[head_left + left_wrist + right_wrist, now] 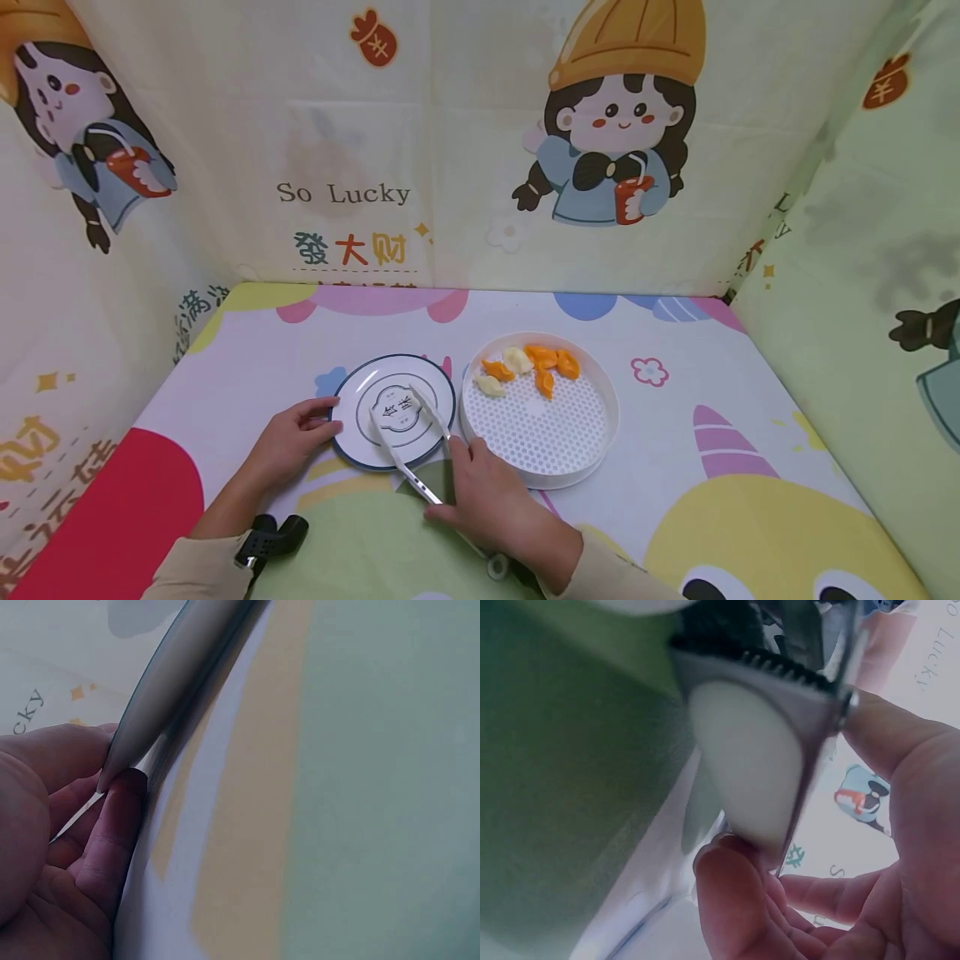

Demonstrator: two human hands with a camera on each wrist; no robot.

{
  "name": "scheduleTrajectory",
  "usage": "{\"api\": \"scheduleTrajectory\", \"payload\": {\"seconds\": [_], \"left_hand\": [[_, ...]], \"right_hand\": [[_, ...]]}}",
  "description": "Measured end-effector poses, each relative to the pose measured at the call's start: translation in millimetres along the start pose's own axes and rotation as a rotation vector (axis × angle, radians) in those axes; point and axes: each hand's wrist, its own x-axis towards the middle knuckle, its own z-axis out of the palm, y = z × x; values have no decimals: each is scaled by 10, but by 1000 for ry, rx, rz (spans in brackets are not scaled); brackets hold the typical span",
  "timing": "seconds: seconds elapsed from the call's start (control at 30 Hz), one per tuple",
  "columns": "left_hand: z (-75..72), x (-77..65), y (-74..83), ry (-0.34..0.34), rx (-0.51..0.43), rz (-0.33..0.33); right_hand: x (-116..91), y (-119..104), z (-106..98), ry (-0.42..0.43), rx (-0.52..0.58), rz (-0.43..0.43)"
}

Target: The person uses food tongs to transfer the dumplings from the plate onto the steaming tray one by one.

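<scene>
A white plate with a dark blue rim (354, 400) lies on the table, printed characters at its centre. My left hand (288, 442) pinches its left edge; in the left wrist view the thumb and fingers grip the plate's rim (176, 682). White-tipped metal tongs (411, 477) are held in my right hand (491, 504). Their two arms stand apart over the plate, with nothing between the tips. In the right wrist view, the tongs (746, 757) appear close up with fingers around them. Several orange dumplings (542, 357) and cream dumplings (517, 360) sit in a round white perforated tray (551, 433).
The tray stands just right of the plate, its raised rim beside my right hand. A patterned cloth covers the table (675, 350). Printed fabric walls (465, 150) enclose the back and both sides. A black strap (272, 540) is on my left wrist.
</scene>
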Motion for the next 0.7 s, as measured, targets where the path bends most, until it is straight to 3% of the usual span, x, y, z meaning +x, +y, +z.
{"api": "scheduleTrajectory", "payload": {"seconds": [0.43, 0.7], "left_hand": [[0, 0, 6, 6, 5, 11], [9, -17, 29, 2, 5, 1]], "right_hand": [[-34, -13, -13, 20, -16, 7], [-85, -1, -106, -16, 29, 31]]}}
